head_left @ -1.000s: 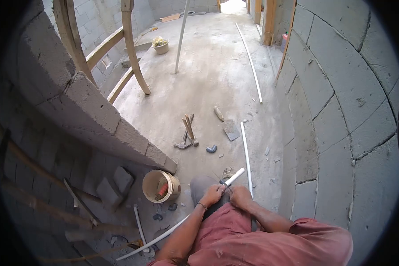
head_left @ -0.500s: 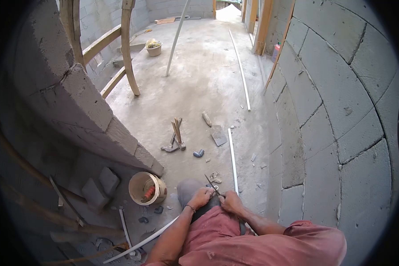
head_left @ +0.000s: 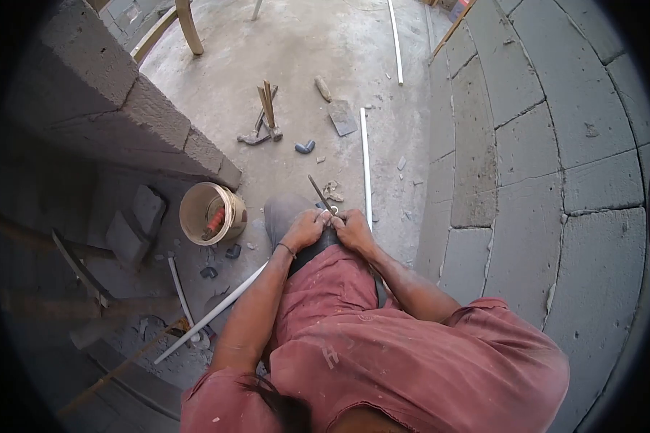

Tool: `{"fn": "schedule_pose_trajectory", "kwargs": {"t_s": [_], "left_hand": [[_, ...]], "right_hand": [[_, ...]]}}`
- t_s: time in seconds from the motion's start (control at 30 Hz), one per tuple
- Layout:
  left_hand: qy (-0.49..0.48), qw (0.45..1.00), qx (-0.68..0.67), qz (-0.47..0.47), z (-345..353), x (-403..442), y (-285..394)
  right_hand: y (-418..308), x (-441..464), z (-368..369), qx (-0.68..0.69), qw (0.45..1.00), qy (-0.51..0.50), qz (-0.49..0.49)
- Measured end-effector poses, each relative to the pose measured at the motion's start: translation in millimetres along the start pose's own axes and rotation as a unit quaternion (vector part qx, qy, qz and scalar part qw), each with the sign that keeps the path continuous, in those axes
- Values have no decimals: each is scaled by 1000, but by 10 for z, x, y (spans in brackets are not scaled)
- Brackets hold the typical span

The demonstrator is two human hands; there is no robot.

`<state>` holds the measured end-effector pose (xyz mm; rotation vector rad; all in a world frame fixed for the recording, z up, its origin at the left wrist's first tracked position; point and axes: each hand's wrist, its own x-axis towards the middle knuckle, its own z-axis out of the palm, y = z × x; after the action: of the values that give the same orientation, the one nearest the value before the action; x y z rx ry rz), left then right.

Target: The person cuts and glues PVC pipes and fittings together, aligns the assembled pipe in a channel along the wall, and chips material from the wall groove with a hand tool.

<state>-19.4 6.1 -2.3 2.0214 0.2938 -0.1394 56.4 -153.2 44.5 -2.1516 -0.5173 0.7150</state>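
My left hand is closed over my lap around the end of a long white pipe, which runs back under my left forearm to the floor. A white ring-shaped end shows between the hands. My right hand is closed on a narrow dark blade-like tool that points up and left, close against the pipe end. Its handle is hidden in the fingers, so I cannot tell its exact kind.
A bucket with a red-handled item inside stands at left, near dark elbow fittings. Ahead lie hammers, a grey elbow fitting, a trowel and another white pipe. A block wall rises close on the right.
The view has tilted downward, so floor things appear higher and more of my shirt shows. Both hands remain together at the pipe end, the dark tool still in the right one.
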Motion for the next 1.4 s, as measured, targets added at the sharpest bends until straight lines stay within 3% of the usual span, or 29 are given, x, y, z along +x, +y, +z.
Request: {"fn": "schedule_pose_trajectory", "kwargs": {"t_s": [0.17,0.3,0.53,0.67,0.73,0.77,0.83,0.87,0.97,1.13,1.2,1.27,1.33,1.4], "left_hand": [[-19,998,-62,-16,4,-21,-15],[-33,996,-72,-47,-14,-18,30],[-36,999,-37,-13,24,18,-127],[-97,976,-172,-96,-178,-39,173],[-110,966,-203,-116,-322,-37,330],[-96,961,-231,-116,-369,-80,386],[-106,948,-277,-116,-468,-164,366],[-108,948,-273,-119,-500,-205,431],[-78,961,-258,-68,-672,-343,966],[-17,979,-201,-14,-1197,-466,2114],[2,985,-172,11,-1456,-468,2501],[2,976,-217,10,-1626,-461,2794],[7,974,-225,7,-1662,-473,2921],[-26,918,-395,-33,-1591,-557,2869]], "right_hand": [[-14,-356,-158,-10,999,-24,48],[20,-332,-66,-14,999,1,40],[149,33,106,57,998,4,2],[290,-81,34,54,998,-8,26],[336,-130,-55,45,993,104,-25],[352,-112,-132,49,993,105,-26],[76,-166,-449,307,938,-20,157],[-82,-200,-539,312,937,-20,158],[-414,-108,-593,258,961,10,-104],[-1100,-142,-930,289,937,60,-185],[-1277,-136,-1120,309,932,90,-169],[-1401,-102,-1240,311,914,123,-231],[-1533,-159,-1399,162,898,238,-332],[-1563,-181,-1441,112,893,258,-351]]}}
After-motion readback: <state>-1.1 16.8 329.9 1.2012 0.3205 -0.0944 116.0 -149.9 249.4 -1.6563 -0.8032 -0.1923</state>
